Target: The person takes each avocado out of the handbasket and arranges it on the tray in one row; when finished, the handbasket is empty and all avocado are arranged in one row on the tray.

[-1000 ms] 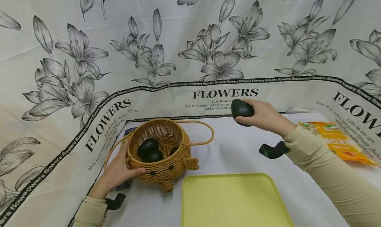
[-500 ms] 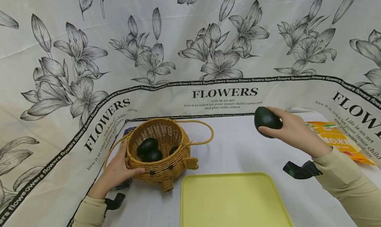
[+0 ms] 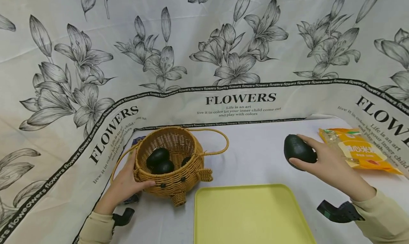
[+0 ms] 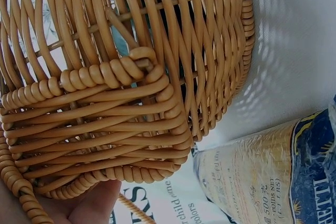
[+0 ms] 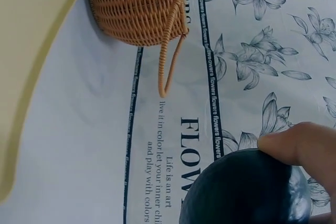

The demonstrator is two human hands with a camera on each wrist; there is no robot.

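Observation:
My right hand [image 3: 333, 171] holds a dark green avocado [image 3: 297, 150] between thumb and fingers, over the white cloth right of the basket. In the right wrist view the avocado [image 5: 241, 187] fills the bottom, a fingertip on its upper side. My left hand [image 3: 123, 185] grips the left side of a brown wicker basket [image 3: 188, 176] shaped like an animal, thumb across its front. Inside lie dark avocados [image 3: 159, 155], one mostly hidden by the far-right wall. The left wrist view shows the basket's woven side [image 4: 105, 124] close up.
A yellow-green tray [image 3: 252, 215] lies in front, right of the basket. An orange-yellow food bag [image 3: 361, 151] lies at the far right. Behind the basket's left side is a blue-and-clear spaghetti packet [image 4: 262, 171]. A flower-printed cloth [image 3: 236, 59] hangs behind.
My right hand has moved right, away from the basket, and down toward the table with the avocado in it. My left hand and the basket have stayed in place.

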